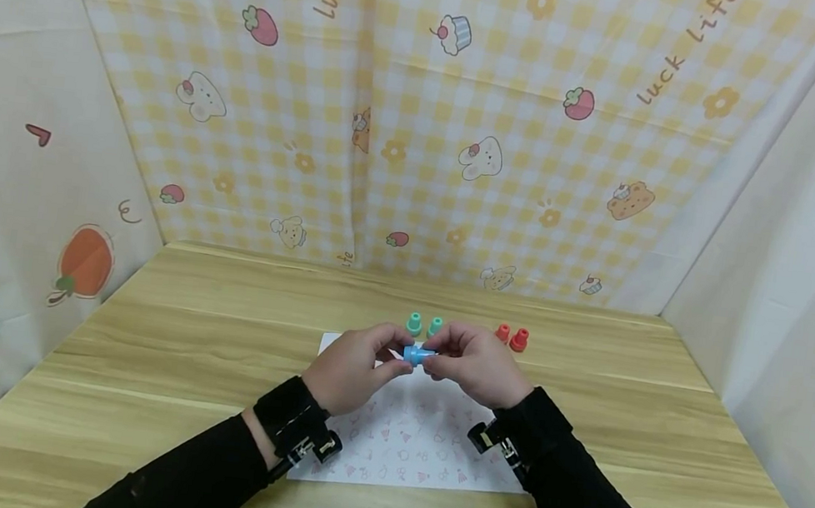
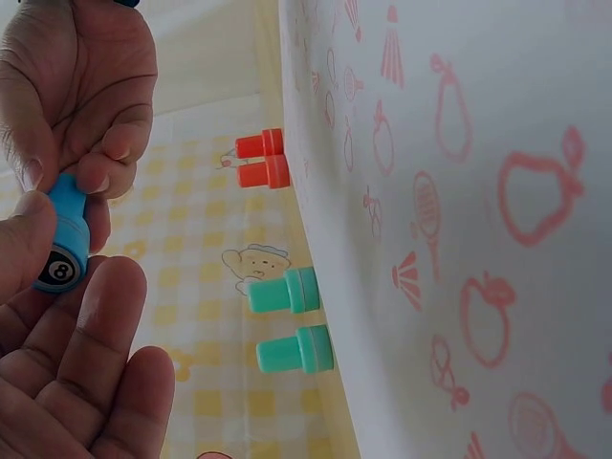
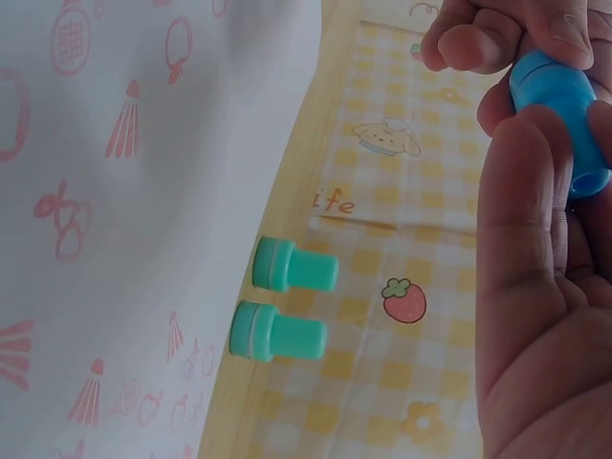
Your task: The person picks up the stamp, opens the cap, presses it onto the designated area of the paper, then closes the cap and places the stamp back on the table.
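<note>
Both hands hold one small blue stamp (image 1: 417, 356) above the white sheet. My left hand (image 1: 356, 370) pinches its wide end between thumb and fingers. The narrower end is pinched by my right hand (image 1: 478, 366). In the left wrist view the stamp (image 2: 69, 225) shows a round black "8" emblem on its wide end, facing my left fingers. From the right wrist, the stamp (image 3: 559, 110) shows its hollow narrow end, partly covered by my right fingers. Below lies the white sheet (image 1: 415, 448), printed with pinkish-red fruit, rackets and shuttlecocks.
Two green stamps (image 1: 414, 324) stand upright just behind the sheet, one partly near my right fingers. Two red stamps (image 1: 519, 340) stand to their right, behind my right hand. The wooden table (image 1: 218, 325) ends at a yellow checked cloth (image 1: 414, 196), with pale cloths at both sides.
</note>
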The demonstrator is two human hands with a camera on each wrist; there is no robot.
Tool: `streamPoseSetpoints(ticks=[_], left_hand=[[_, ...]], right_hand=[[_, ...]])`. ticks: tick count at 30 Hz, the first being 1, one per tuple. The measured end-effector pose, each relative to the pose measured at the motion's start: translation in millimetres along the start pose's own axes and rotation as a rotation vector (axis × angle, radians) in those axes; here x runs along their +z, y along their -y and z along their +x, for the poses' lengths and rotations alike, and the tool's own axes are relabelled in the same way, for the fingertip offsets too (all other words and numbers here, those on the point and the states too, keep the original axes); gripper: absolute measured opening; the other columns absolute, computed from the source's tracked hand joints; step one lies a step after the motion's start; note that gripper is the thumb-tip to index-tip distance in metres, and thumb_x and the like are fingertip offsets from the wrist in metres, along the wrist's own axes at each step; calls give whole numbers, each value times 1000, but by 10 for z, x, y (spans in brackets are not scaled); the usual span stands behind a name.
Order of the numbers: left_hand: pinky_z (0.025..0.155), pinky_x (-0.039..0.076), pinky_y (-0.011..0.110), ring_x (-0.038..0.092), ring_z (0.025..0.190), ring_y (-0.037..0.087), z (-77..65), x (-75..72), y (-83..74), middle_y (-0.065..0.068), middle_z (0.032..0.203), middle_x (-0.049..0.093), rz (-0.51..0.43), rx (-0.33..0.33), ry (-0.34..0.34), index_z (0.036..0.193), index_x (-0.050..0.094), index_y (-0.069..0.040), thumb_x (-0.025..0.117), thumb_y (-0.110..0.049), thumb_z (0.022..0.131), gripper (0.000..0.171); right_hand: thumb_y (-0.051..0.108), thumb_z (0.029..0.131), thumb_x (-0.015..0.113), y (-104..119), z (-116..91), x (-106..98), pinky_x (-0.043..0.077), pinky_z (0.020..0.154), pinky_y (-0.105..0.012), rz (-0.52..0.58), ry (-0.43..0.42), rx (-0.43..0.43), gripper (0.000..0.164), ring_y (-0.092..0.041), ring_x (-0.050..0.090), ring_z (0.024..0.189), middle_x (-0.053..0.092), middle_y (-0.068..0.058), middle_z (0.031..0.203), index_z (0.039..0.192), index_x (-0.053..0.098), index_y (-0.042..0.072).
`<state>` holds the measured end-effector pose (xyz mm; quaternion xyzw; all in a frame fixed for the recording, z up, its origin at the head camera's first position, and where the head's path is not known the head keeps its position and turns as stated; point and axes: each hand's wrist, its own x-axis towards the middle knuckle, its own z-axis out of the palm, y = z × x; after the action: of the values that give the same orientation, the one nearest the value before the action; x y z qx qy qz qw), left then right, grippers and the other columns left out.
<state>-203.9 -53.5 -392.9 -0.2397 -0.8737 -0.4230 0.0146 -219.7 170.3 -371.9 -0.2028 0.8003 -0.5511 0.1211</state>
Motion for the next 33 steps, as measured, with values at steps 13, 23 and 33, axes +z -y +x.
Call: streamPoseSetpoints(ticks=[13, 23, 33], left_hand=[[75, 57, 23, 70, 91, 8, -5, -5, -7, -8, 101, 77, 1, 10, 7, 108, 71, -20, 75, -20, 99, 10], [76, 55, 24, 67, 89, 7, -2, -20, -13, -8, 96, 76, 12, -2, 21, 108, 71, -17, 76, -21, 98, 11], [80, 58, 27, 69, 94, 8, 14, -10, 10, -7, 102, 75, -16, -8, 35, 111, 68, -17, 74, -20, 100, 13]], right_hand=[[5, 97, 74, -7, -12, 18, 63, 81, -38, -92, -23, 29, 7, -17, 68, 83, 75, -8, 94, 103, 75, 1], [5, 96, 74, 22, -18, 42, 62, 84, -51, -153, -44, 40, 6, -17, 68, 81, 76, -7, 92, 102, 77, 3], [7, 97, 74, 22, -23, 77, 62, 81, -41, -157, -69, 32, 5, -17, 68, 81, 76, -6, 91, 101, 76, 4]])
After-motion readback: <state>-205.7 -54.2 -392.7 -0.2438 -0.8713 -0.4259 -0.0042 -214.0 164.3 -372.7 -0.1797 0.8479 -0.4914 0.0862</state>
